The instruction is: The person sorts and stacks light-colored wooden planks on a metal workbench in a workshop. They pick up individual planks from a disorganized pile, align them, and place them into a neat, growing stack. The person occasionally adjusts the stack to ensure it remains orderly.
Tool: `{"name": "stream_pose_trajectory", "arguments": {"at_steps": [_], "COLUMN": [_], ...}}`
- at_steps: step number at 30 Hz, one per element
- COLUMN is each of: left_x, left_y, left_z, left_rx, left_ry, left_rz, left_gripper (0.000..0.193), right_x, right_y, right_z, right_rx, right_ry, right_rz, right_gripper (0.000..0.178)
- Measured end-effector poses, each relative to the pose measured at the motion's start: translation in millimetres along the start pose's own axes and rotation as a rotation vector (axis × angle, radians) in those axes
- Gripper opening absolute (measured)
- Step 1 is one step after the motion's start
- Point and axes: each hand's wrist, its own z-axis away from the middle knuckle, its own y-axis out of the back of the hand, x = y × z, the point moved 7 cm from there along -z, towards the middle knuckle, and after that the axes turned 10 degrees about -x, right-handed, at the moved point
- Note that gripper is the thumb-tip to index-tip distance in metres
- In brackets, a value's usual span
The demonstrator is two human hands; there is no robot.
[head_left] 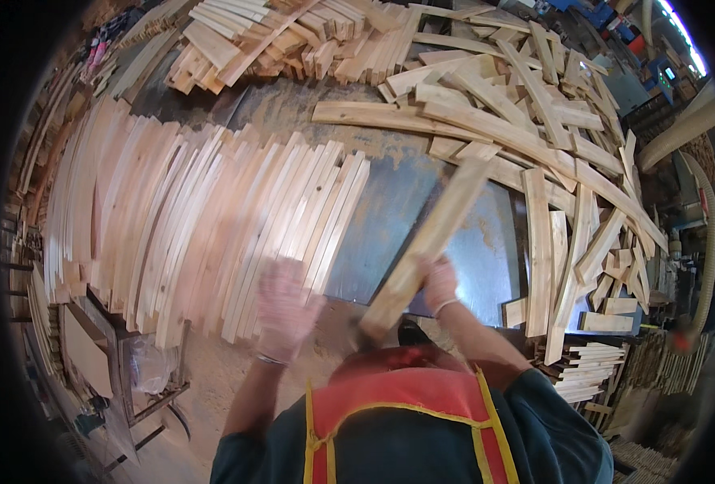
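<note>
In my right hand (pixel 440 282) is a wooden board (pixel 442 222), gripped by its side near the lower half. The board is tilted, with its near end close to my red apron (pixel 406 391) and its far end over the metal table (pixel 386 202). My left hand (pixel 286 310), in a pale glove and slightly blurred, is open at the near ends of a row of wooden slats (pixel 212 218). Those slats stand side by side across the left of the table. Whether my left fingers press on them I cannot tell.
A loose heap of boards (pixel 527 105) covers the far right of the table. Stacked slats (pixel 293 40) lie at the back. Below the right edge is another pile of wood pieces (pixel 591 367). A cart (pixel 123 355) stands at the lower left, and a hose (pixel 706 234) hangs at the right.
</note>
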Motion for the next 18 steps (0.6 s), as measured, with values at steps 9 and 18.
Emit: {"name": "stream_pose_trajectory", "arguments": {"at_steps": [9, 18], "left_x": [60.3, 66.7], "left_y": [-23.9, -5.8], "left_z": [-50.0, -56.5], "left_rx": [0.077, 0.181], "left_ry": [-0.134, -0.136], "left_rz": [-0.19, -0.08], "left_gripper": [0.079, 0.065], "right_x": [-134.7, -309.1], "right_y": [-127.3, -49.0], "right_z": [-58.0, -233.9], "right_rx": [-0.796, -0.175], "right_ry": [0.51, 0.3], "right_rz": [0.806, 2.159], "right_gripper": [0.042, 0.117]}}
